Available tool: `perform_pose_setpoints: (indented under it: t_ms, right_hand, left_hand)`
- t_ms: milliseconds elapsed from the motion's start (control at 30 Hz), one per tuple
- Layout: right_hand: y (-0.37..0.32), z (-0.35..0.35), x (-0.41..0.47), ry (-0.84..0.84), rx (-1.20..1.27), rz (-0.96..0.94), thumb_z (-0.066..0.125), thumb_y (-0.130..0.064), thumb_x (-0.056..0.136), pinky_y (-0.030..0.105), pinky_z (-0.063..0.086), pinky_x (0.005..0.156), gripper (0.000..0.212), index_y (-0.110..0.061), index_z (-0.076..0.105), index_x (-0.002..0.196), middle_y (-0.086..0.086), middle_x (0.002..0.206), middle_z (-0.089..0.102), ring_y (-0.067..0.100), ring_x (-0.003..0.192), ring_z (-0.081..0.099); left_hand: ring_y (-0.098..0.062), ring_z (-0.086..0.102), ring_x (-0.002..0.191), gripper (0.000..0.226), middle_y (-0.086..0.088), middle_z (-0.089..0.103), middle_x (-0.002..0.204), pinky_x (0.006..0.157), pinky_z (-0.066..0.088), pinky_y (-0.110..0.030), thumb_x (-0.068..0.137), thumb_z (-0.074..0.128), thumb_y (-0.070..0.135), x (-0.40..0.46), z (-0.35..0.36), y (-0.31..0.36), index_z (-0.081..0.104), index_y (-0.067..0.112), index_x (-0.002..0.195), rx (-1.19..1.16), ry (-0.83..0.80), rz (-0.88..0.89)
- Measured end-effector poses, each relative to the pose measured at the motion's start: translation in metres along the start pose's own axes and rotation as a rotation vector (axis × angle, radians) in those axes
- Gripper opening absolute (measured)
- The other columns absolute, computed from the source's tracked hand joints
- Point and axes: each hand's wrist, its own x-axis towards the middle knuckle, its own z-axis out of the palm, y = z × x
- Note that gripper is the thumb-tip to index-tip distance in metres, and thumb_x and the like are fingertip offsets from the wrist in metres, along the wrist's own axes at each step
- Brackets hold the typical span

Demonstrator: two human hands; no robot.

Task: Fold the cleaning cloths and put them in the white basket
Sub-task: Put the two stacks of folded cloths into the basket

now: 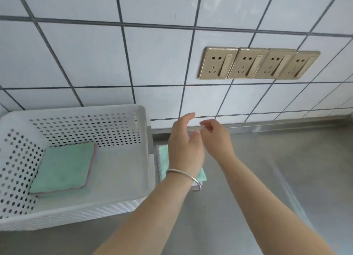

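Where the two bare forearms come in from the near edge, they reach out over the grey metal desk (248, 178) and end in hands held up close together, empty. The left hand (186, 140) is open, fingers loosely spread and pointing up and away, with a silver bangle (183, 173) round its wrist. The right hand (215, 135) sits just right of it, fingers curled in with the tips pinched near each other, gripping nothing that can be made out; the two hands overlap slightly in view, and I cannot tell whether they touch.

Beneath the left wrist a folded green cloth (163, 159) lies flat on the desk, mostly hidden by the arm, just right of the basket. The white basket (124, 203), its walls full of holes, stands on the left part of the desk. Inside it, on the left of its floor, lies another folded green cloth (65, 167) with a pink edge showing underneath.

Farther back, the desk meets a white tiled wall (95, 54) with dark grout, and on the right of it sits a row of four gold sockets (257, 63)
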Motion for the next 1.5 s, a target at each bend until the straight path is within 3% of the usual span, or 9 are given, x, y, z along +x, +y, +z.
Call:
perform_pose_setpoints:
  t_ms: [233, 400, 667, 800, 900, 967, 1100, 1333, 1500]
  right_hand:
    - [0.11, 0.046, 0.02, -0.375, -0.217, 0.388, 0.041, -0.038, 0.093, 0.034, 0.033, 0.104, 0.05, -0.006, 0.044, 0.132, 0.015, 0.135, 0.047, 0.029, 0.124, 0.044]
    - [0.128, 0.069, 0.02, -0.398, -0.359, 0.318, 0.026, -0.037, 0.098, 0.037, 0.028, 0.104, 0.05, -0.006, 0.038, 0.135, 0.019, 0.136, 0.041, 0.034, 0.125, 0.035]
    - [0.143, 0.089, 0.024, -0.302, -0.219, 0.444, 0.024, -0.046, 0.098, 0.038, 0.027, 0.105, 0.059, -0.005, 0.031, 0.139, 0.015, 0.139, 0.035, 0.032, 0.129, 0.03]
    - [0.136, 0.081, 0.032, -0.39, -0.208, 0.537, 0.022, -0.063, 0.091, 0.038, 0.031, 0.107, 0.078, 0.0, 0.041, 0.134, 0.018, 0.138, 0.045, 0.032, 0.129, 0.04]
    - [0.136, 0.071, 0.03, -0.45, -0.201, 0.542, 0.019, -0.063, 0.092, 0.037, 0.035, 0.105, 0.079, 0.0, 0.047, 0.131, 0.017, 0.136, 0.049, 0.03, 0.126, 0.045]
    - [0.136, 0.064, 0.026, -0.431, -0.158, 0.531, 0.021, -0.062, 0.092, 0.035, 0.038, 0.1, 0.078, 0.0, 0.047, 0.131, 0.018, 0.134, 0.05, 0.03, 0.122, 0.048]
    - [0.127, 0.037, 0.01, -0.341, 0.031, 0.534, 0.028, -0.059, 0.092, 0.031, 0.04, 0.082, 0.072, 0.001, 0.05, 0.126, 0.011, 0.109, 0.053, 0.025, 0.092, 0.05]
    - [0.081, -0.028, -0.016, -0.043, 0.087, 0.359, 0.026, -0.058, 0.093, 0.031, 0.037, 0.077, 0.068, -0.001, 0.057, 0.114, 0.013, 0.102, 0.057, 0.028, 0.091, 0.051]
    - [0.016, -0.055, -0.037, 0.086, 0.208, 0.168, 0.027, -0.056, 0.094, 0.027, 0.031, 0.08, 0.062, -0.008, 0.054, 0.121, 0.011, 0.122, 0.057, 0.026, 0.106, 0.051]
  left_hand:
    - [-0.023, 0.017, 0.142, 0.057, -0.009, 0.02, 0.154, 0.118, 0.013, -0.034, 0.091, 0.048, 0.019, 0.007, 0.04, -0.131, 0.027, 0.012, 0.143, 0.574, -0.004, -0.331]
    - [-0.026, 0.013, 0.143, 0.068, -0.01, 0.008, 0.156, 0.116, 0.015, -0.036, 0.092, 0.043, 0.037, 0.009, 0.038, -0.166, 0.012, 0.013, 0.147, 0.753, -0.031, -0.436]
    - [-0.03, 0.029, 0.136, 0.073, -0.015, 0.024, 0.15, 0.11, 0.024, -0.036, 0.091, 0.051, 0.032, 0.003, 0.032, -0.186, 0.008, 0.019, 0.148, 0.564, 0.051, -0.423]
    - [-0.034, 0.04, 0.129, 0.087, -0.019, 0.04, 0.142, 0.104, 0.033, -0.036, 0.076, 0.07, 0.039, 0.015, 0.03, -0.179, 0.026, 0.002, 0.141, 0.38, 0.215, -0.74]
    - [-0.031, 0.053, 0.117, 0.073, -0.016, 0.055, 0.13, 0.093, 0.04, -0.031, 0.074, 0.071, 0.045, 0.017, 0.027, -0.171, 0.048, -0.001, 0.126, 0.327, 0.143, -0.855]
    - [-0.031, 0.05, 0.122, 0.08, -0.016, 0.051, 0.135, 0.097, 0.037, -0.033, 0.077, 0.062, 0.055, 0.017, 0.027, -0.164, 0.044, -0.002, 0.13, 0.32, 0.108, -0.878]
    - [-0.034, 0.044, 0.126, 0.079, -0.018, 0.042, 0.14, 0.103, 0.034, -0.04, 0.085, 0.039, 0.064, 0.015, 0.036, -0.142, 0.037, 0.003, 0.136, 0.356, 0.051, -0.815]
    - [-0.031, 0.056, 0.104, 0.067, -0.015, 0.059, 0.115, 0.082, 0.04, -0.035, 0.085, 0.041, 0.061, 0.01, 0.047, -0.063, 0.051, 0.003, 0.117, 0.125, 0.06, -0.562]
    - [-0.02, 0.042, 0.087, 0.058, -0.008, 0.052, 0.103, 0.074, 0.03, -0.028, 0.092, 0.032, 0.054, 0.01, 0.015, 0.003, 0.047, 0.006, 0.121, 0.11, 0.126, -0.353]
